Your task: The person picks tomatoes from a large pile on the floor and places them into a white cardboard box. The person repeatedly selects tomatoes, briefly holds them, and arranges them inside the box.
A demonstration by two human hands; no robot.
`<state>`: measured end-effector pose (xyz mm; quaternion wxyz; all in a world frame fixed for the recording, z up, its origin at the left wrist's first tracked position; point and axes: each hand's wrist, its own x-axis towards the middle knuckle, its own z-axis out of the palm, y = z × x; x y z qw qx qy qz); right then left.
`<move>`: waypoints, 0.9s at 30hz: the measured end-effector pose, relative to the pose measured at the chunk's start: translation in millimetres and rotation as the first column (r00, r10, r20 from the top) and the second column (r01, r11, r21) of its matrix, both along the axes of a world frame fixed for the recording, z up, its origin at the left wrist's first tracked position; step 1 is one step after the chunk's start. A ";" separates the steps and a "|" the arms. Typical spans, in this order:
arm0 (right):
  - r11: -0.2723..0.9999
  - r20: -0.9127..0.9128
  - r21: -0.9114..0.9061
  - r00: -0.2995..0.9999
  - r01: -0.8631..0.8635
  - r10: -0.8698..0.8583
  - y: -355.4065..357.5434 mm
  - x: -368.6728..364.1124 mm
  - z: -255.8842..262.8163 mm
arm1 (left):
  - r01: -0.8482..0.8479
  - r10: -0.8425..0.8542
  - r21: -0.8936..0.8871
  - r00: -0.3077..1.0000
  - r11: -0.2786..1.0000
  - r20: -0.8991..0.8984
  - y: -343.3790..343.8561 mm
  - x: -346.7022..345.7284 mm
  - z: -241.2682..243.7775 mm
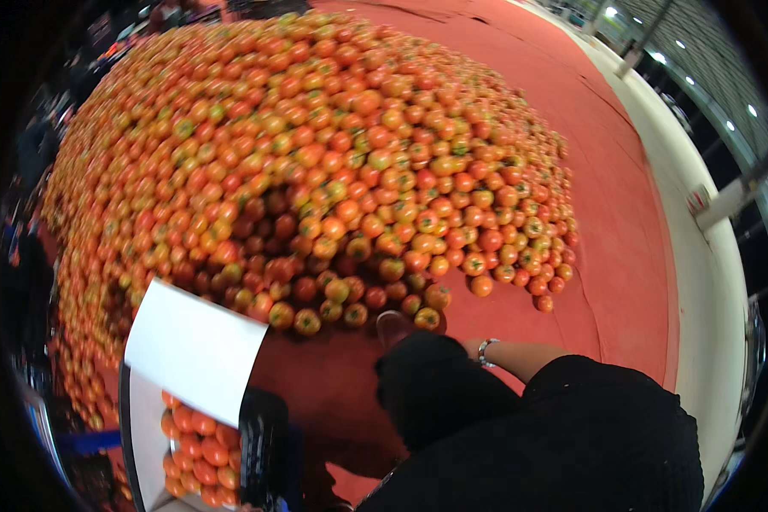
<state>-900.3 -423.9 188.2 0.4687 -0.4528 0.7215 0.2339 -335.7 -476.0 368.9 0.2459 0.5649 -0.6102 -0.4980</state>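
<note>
Most of my right hand (472, 346) is hidden behind my dark-clothed knee; just its edge shows, beyond a beaded bracelet (488, 352). What its fingers do cannot be seen. My left hand is not plainly in view. At lower left stands a black crate (262, 441) lined with white paper, and red tomatoes (205, 448) fill the part of it I can see. A broad white paper flap (195, 349) rises over the crate's far end. Before me spreads a large heap of red, orange and greenish tomatoes (358, 147), its near edge close to my shoe (394, 328).
A red floor sheet (621, 256) lies under the heap, slightly creased at right. Beyond it runs a pale floor strip (704, 307) with a pillar (729, 203). A blue bar (89, 441) is left of the crate. Dark, blurred shapes line the far left.
</note>
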 end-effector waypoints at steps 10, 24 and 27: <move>0.954 0.082 0.028 0.951 0.297 -0.299 110.0 -84.0 -88.6 | -0.119 0.084 0.385 0.991 0.915 0.107 -36.9 -33.7 -16.6; 0.229 -0.249 -0.668 0.077 0.708 -0.965 236.7 -278.9 -115.9 | 0.077 -0.231 0.344 0.871 0.936 0.434 -81.3 -151.8 -48.0; 0.204 -0.159 -0.733 0.128 0.649 -0.979 219.6 -303.5 -98.9 | -0.215 0.060 0.403 0.929 0.890 0.365 -101.0 -181.2 -53.2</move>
